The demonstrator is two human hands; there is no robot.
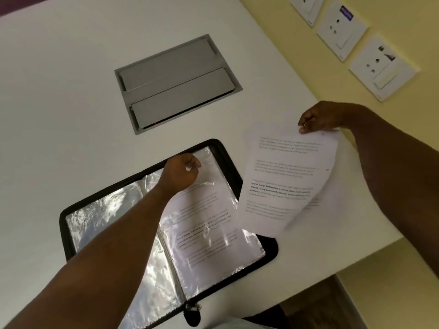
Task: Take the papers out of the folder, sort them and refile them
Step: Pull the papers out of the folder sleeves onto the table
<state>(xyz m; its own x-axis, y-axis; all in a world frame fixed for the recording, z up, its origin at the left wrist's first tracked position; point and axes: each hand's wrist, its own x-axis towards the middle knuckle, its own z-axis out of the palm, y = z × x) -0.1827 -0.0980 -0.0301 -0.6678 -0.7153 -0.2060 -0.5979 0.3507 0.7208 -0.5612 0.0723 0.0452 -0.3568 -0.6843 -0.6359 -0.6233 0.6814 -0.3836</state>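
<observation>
A black zip folder (66,224) lies open on the white table, its clear plastic sleeves spread to both sides. My left hand (183,172) pinches the top edge of the right-hand sleeve (213,224), which holds a printed page. My right hand (316,118) pinches the top corner of a printed paper (282,184) and holds it in the air to the right of the folder. Another sheet (332,193) lies on the table under the held paper, mostly hidden by it.
A grey metal cable hatch (178,84) is set into the white table (59,103) beyond the folder. The yellow wall on the right carries several white sockets (342,29). The table's right edge runs close past my right forearm.
</observation>
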